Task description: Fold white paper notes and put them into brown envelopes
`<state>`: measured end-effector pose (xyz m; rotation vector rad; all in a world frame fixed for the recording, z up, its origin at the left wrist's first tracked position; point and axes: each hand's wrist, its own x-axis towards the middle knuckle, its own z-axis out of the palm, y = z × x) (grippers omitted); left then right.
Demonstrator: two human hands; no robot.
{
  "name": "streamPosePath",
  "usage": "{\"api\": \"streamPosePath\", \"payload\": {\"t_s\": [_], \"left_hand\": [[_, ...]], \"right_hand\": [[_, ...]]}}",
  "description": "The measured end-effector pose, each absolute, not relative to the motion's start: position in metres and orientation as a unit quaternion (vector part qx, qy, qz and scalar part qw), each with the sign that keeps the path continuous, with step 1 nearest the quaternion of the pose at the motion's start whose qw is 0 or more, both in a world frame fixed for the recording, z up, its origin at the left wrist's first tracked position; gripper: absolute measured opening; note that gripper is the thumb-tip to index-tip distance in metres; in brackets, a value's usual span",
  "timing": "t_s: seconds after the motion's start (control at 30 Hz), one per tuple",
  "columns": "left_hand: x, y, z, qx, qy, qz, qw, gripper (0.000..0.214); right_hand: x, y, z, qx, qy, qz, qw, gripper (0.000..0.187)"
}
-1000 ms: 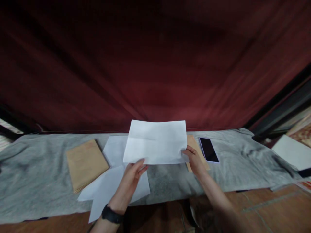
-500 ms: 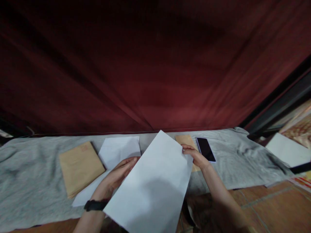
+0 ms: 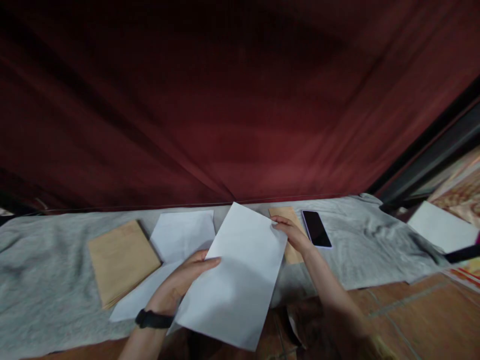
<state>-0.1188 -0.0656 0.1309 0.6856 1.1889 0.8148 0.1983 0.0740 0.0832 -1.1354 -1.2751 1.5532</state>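
Note:
I hold a white sheet of paper (image 3: 240, 272) with both hands, tilted over the front edge of the grey cloth (image 3: 45, 280). My left hand (image 3: 180, 285), with a black wristband, grips the sheet's left edge with thumb on top. My right hand (image 3: 292, 235) pinches the sheet's far right corner. More white sheets (image 3: 176, 240) lie on the cloth under and left of my left hand.
A stack of brown envelopes (image 3: 120, 260) lies to the left. Another brown envelope (image 3: 285, 220) and a dark phone (image 3: 317, 229) lie by my right hand. A dark red curtain (image 3: 240, 100) hangs behind. A white sheet (image 3: 442, 227) lies at far right.
The sheet, first held flat and crosswise above the cloth, was turned lengthwise and tilted toward me. It has since dropped slightly lower and left, with both hands still on it.

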Motion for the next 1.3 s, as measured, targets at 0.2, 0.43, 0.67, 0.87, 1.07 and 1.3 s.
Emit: {"api": "streamPosePath", "payload": {"t_s": [0.2,0.43,0.67,0.87,1.07,1.3], "left_hand": [[-0.122,-0.044,0.116,0.240,0.529,0.493,0.648,0.048],[-0.122,-0.043,0.104,0.197,0.507,0.483,0.687,0.042],[-0.118,-0.038,0.085,0.227,0.545,0.470,0.656,0.041],[-0.127,-0.038,0.076,0.438,0.681,0.494,0.315,0.065],[-0.112,-0.074,0.094,0.781,0.496,0.179,0.334,0.080],[-0.093,-0.098,0.089,0.832,0.443,0.061,0.328,0.095]], "right_hand": [[0.191,0.075,0.074,-0.486,-0.614,0.344,0.518,0.050],[0.184,0.027,0.075,-0.348,-0.884,0.168,0.263,0.078],[0.181,0.003,0.080,-0.270,-0.922,0.202,0.191,0.075],[0.193,-0.001,0.079,-0.275,-0.906,0.293,0.130,0.067],[0.197,-0.005,0.070,-0.307,-0.884,0.332,0.113,0.058],[0.199,0.001,0.070,-0.332,-0.874,0.336,0.112,0.033]]}}
